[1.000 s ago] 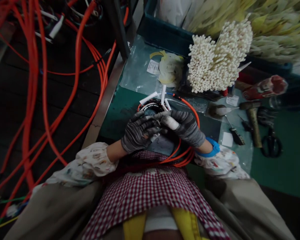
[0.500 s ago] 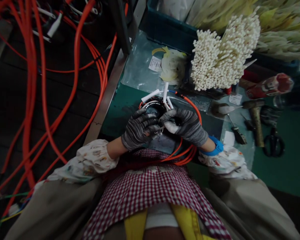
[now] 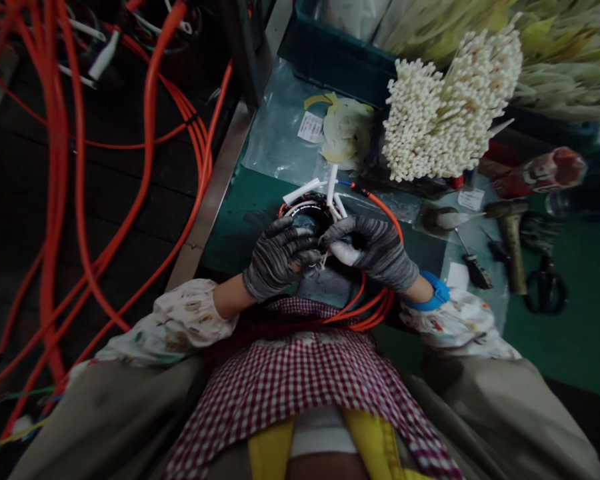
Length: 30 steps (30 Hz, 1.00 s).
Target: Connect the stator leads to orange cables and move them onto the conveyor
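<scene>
The orange cable (image 3: 387, 217) lies coiled at the near edge of the green bench (image 3: 235, 213), under your hands. Your gloved left hand (image 3: 280, 260) closes on thin wires (image 3: 323, 261); your gloved right hand (image 3: 370, 252) grips a white sleeve (image 3: 343, 252). Three white tubes (image 3: 300, 192) stand beyond. Farther off, one paper label (image 3: 311, 127) is unreadable.

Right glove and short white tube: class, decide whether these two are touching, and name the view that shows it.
Touching. The head view shows the right glove curled around the white tube, gripping it.
</scene>
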Each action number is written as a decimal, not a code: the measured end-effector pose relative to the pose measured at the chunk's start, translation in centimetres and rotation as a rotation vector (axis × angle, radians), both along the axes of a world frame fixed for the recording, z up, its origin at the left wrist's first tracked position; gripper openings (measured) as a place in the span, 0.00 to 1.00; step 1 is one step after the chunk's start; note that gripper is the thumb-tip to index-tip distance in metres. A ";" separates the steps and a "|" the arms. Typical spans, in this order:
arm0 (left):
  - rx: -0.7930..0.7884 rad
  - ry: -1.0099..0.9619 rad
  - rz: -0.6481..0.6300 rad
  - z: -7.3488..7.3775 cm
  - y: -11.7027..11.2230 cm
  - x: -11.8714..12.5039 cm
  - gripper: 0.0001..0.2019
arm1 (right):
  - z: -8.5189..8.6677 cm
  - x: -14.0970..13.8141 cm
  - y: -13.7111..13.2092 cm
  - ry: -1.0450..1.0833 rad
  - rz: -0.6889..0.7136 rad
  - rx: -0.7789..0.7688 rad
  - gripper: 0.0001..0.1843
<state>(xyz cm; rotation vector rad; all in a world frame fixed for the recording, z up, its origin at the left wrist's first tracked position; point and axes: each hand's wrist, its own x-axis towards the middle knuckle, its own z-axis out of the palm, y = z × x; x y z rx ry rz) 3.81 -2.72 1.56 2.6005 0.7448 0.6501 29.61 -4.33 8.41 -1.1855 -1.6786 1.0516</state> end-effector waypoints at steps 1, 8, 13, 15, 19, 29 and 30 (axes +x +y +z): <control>0.042 -0.038 0.002 0.0 0.0 0.0 0.10 | 0.0 0.1 0.0 -0.001 -0.004 0.002 0.05; 0.179 -0.158 0.030 0.3 -0.2 0.3 0.09 | -1.0 0.3 -1.2 -0.108 0.225 0.106 0.09; 0.060 -0.088 0.017 0.7 -0.3 0.4 0.12 | -2.1 1.0 -3.6 -0.283 0.132 0.093 0.10; 0.013 -0.057 0.025 0.8 -0.4 0.5 0.12 | -2.1 0.9 -4.3 -0.277 0.272 0.202 0.07; 0.055 -0.032 0.050 0.2 -0.4 0.6 0.12 | -1.7 -1.0 -3.6 -0.201 0.371 0.144 0.08; 0.276 -0.031 -0.032 1.8 1.1 -1.4 0.15 | -0.5 -1.0 1.7 -0.359 -0.241 0.251 0.11; 0.323 -0.003 -0.005 2.6 1.1 -1.9 0.19 | -0.6 -0.9 1.4 -0.420 -0.227 0.242 0.14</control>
